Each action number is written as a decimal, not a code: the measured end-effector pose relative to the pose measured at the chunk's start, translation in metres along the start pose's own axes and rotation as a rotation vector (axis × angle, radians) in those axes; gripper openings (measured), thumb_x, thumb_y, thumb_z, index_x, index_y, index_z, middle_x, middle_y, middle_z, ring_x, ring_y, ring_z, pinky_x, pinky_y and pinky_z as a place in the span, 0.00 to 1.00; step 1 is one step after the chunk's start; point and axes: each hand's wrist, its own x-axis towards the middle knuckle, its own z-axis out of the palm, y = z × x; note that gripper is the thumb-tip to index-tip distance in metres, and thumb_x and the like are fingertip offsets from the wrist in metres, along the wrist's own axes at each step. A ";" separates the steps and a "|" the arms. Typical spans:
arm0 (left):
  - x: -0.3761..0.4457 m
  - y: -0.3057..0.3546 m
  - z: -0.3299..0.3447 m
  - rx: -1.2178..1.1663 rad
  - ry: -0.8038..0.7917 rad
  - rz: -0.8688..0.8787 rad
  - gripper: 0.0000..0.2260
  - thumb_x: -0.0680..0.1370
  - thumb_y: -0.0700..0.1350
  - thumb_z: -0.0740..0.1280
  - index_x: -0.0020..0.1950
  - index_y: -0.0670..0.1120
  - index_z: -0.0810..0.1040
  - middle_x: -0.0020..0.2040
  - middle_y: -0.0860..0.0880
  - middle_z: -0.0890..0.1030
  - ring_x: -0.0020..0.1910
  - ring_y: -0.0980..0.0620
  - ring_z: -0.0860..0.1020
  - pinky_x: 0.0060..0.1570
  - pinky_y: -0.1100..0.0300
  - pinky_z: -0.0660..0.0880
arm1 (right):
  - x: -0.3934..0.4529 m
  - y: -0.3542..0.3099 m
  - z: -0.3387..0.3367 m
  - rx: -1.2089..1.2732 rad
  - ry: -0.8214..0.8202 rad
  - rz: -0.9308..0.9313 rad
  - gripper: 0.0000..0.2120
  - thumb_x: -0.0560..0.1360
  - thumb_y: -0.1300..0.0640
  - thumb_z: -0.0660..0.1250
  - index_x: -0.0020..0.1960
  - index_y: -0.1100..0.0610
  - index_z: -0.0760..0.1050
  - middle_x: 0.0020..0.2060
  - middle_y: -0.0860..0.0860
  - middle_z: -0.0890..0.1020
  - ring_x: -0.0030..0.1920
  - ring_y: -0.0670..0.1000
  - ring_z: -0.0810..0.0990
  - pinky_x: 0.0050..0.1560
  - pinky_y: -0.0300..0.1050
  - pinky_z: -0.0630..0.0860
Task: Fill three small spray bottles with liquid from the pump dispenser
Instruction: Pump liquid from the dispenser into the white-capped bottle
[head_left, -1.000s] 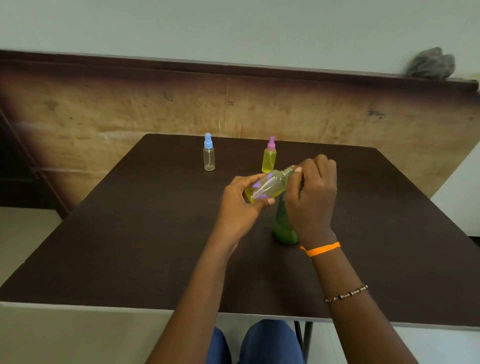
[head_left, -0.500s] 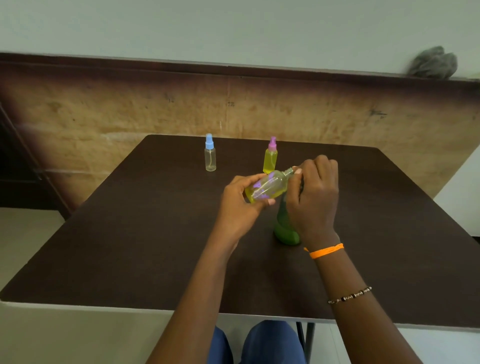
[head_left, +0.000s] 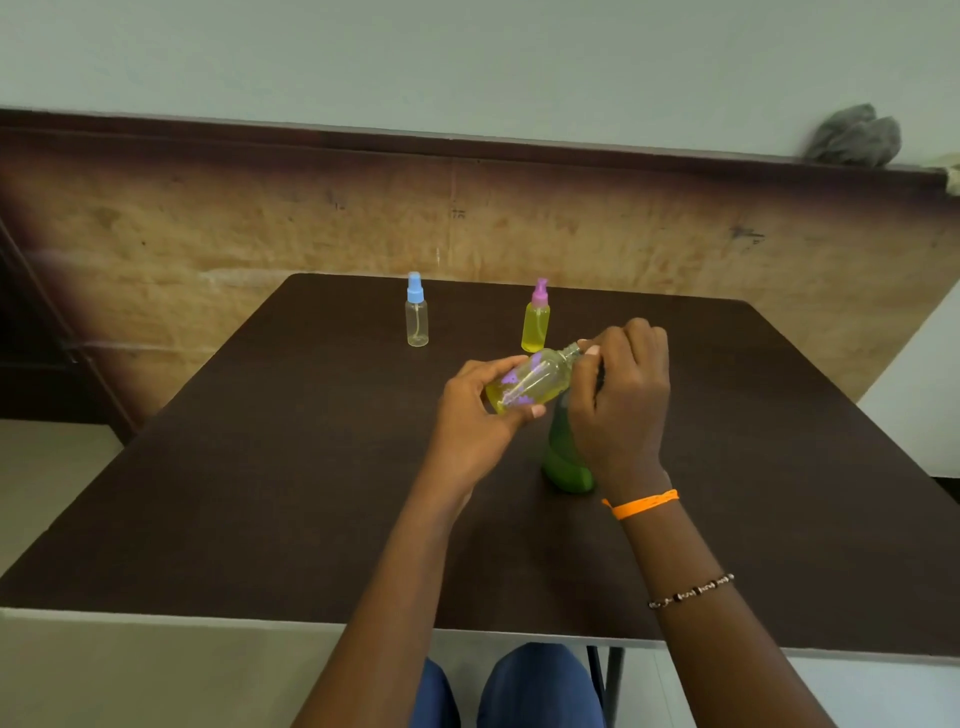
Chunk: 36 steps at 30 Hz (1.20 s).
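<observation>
While partly hidden, green dispenser (head_left: 566, 457) behind right hand (head_left: 621, 410) (pinching neck); left hand (head_left: 480, 415) gripping tilted bottle (head_left: 535, 382).

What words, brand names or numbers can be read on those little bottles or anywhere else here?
None can be read.
Held spray bottle: purple marks, shapes only, no legible letters.
Blue-capped spray bottle: no print seen.
Pink-capped spray bottle: no print seen.
Green pump dispenser: mostly hidden behind the right hand; no label shows.
Wooden wall panel: small dark marks, too faint to read.
</observation>
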 end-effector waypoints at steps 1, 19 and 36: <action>0.000 0.000 0.000 0.005 0.002 -0.003 0.22 0.68 0.33 0.73 0.59 0.50 0.78 0.50 0.51 0.75 0.47 0.60 0.77 0.47 0.71 0.74 | -0.003 0.001 0.002 -0.017 0.017 -0.014 0.10 0.74 0.64 0.55 0.35 0.63 0.70 0.34 0.59 0.71 0.37 0.54 0.64 0.37 0.46 0.62; 0.001 0.000 -0.003 0.035 -0.012 -0.024 0.23 0.68 0.33 0.74 0.61 0.47 0.78 0.50 0.52 0.75 0.49 0.58 0.77 0.51 0.66 0.75 | -0.004 0.007 0.006 -0.026 0.042 -0.043 0.10 0.72 0.64 0.56 0.33 0.63 0.70 0.32 0.59 0.71 0.36 0.53 0.64 0.34 0.47 0.62; 0.001 0.006 -0.002 0.032 -0.023 -0.017 0.23 0.68 0.34 0.74 0.60 0.50 0.78 0.50 0.52 0.75 0.50 0.58 0.77 0.52 0.65 0.76 | -0.001 0.010 -0.007 0.045 0.039 -0.005 0.10 0.72 0.65 0.57 0.35 0.65 0.74 0.33 0.58 0.72 0.38 0.52 0.66 0.37 0.43 0.64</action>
